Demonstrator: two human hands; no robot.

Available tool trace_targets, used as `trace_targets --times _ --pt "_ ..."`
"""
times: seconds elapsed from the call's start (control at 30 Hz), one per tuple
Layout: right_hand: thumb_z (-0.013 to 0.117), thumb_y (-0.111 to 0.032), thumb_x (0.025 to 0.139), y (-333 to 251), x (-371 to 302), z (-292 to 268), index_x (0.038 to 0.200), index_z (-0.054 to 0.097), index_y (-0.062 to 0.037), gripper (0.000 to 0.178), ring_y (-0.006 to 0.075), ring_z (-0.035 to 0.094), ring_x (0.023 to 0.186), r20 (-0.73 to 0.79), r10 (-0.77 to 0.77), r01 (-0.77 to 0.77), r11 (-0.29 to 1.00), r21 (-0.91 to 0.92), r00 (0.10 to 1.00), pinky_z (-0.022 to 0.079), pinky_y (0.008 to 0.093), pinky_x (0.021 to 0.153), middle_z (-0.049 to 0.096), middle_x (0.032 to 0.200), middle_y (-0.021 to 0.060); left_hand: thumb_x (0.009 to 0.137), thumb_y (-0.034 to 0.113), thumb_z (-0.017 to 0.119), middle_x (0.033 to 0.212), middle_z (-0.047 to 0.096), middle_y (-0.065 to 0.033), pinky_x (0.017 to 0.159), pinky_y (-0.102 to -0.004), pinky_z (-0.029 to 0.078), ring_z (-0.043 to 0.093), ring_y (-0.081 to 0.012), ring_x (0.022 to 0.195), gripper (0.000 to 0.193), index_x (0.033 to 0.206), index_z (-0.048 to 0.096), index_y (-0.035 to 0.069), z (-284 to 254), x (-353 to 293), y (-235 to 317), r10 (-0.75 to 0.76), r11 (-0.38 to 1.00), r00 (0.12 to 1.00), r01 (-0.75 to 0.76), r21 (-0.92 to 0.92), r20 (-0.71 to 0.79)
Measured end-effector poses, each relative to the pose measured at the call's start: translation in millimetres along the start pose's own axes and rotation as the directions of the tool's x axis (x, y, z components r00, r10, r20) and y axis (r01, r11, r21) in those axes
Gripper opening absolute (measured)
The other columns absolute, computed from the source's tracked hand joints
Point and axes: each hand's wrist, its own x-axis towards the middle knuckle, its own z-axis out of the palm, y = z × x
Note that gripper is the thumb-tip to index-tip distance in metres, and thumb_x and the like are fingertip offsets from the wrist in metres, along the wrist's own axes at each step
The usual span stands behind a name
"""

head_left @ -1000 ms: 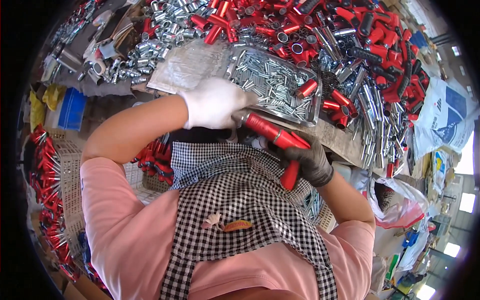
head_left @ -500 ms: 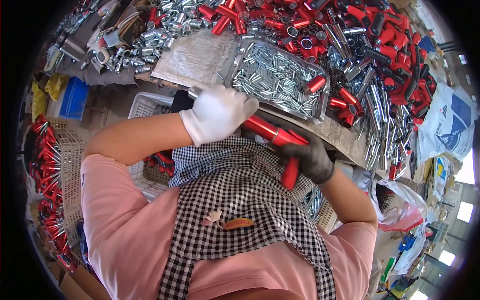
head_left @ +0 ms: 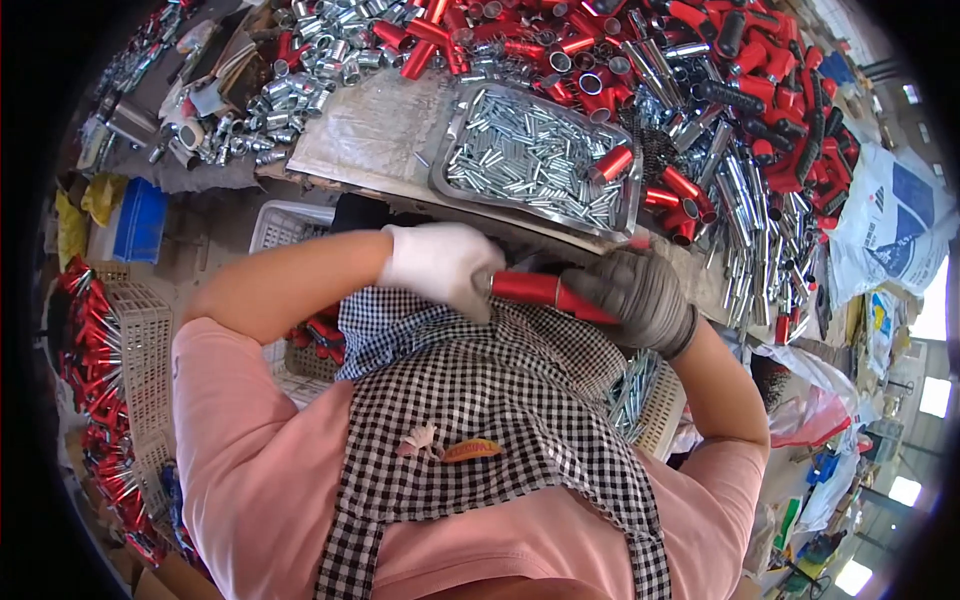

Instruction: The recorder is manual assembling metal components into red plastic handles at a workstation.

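Across the front of my checked apron, a red tube-shaped tool lies nearly level between my two hands. My left hand, in a white glove, is closed at the tube's left end and slightly smeared by motion. Gripping the right end is my right hand in a dark grey glove, which hides most of that end. A bit of red shows above its knuckles. Just beyond the hands, a metal tray full of short silver pins stands on the workbench, with a red sleeve lying on the pins.
Silver collars heap at the bench's back left. Red handles and silver rods pile up at the right. White crates stand below the bench, and a basket of red tools is at far left.
The red tool has swung from a slant to nearly level, and its downward-pointing red handle no longer shows below my right hand. My left hand has moved down and slightly right.
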Motion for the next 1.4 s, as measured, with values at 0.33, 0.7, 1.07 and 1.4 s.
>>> trace_targets --times 0.33,0.7,1.07,1.4 --pt "0.074 -0.01 0.069 2.8 -2.6 13.9 0.122 0.055 0.001 0.058 0.0191 0.064 0.09 0.314 0.42 -0.475 0.361 0.803 0.851 0.052 0.0317 0.073 0.064 0.103 0.0092 0.073 0.017 0.064 0.066 0.065 -0.0151 0.054 -0.0406 0.051 0.064 -0.0312 0.059 0.014 0.079 0.064 0.004 3.5 -1.7 -1.2 0.2 0.727 0.819 0.245 0.641 -0.539" --pt "0.072 -0.01 0.066 2.2 8.0 47.3 0.118 0.062 -0.0065 0.053 0.0321 0.066 0.091 -0.28 -0.127 0.076 0.979 -0.187 0.952 0.053 0.0399 0.081 0.068 0.102 0.0123 0.073 0.02 0.063 0.066 0.064 -0.0158 0.058 -0.0458 0.052 0.066 -0.034 0.064 0.016 0.082 0.063 0.006 12.0 0.7 -18.1 -0.07 0.822 0.908 0.287 0.493 -0.412" --pt "0.077 -0.014 0.067 -27.2 16.6 35.4 0.126 0.054 0.0052 0.066 0.0153 0.064 0.085 0.036 0.408 -0.203 0.374 0.905 0.912 0.052 0.0268 0.078 0.066 0.099 0.0085 0.067 0.017 0.063 0.059 0.056 -0.0101 0.053 -0.043 0.048 0.06 -0.0312 0.056 0.009 0.071 0.058 0.009 -23.5 -5.4 -17.9 0.343 0.656 0.741 0.251 0.712 -0.577" --pt "0.076 -0.015 0.07 -23.5 33.7 40.6 0.113 0.059 -0.0088 0.048 0.0268 0.062 0.068 -0.491 -0.29 0.11 0.926 -0.362 0.821 0.049 0.0401 0.057 0.062 0.086 0.0095 0.083 0.023 0.065 0.086 0.06 -0.0074 0.073 -0.0442 0.048 0.059 -0.0215 0.079 0.026 0.101 0.059 0.005 6.9 18.3 -71.8 -0.252 0.933 0.029 -0.257 -0.251 -0.967"
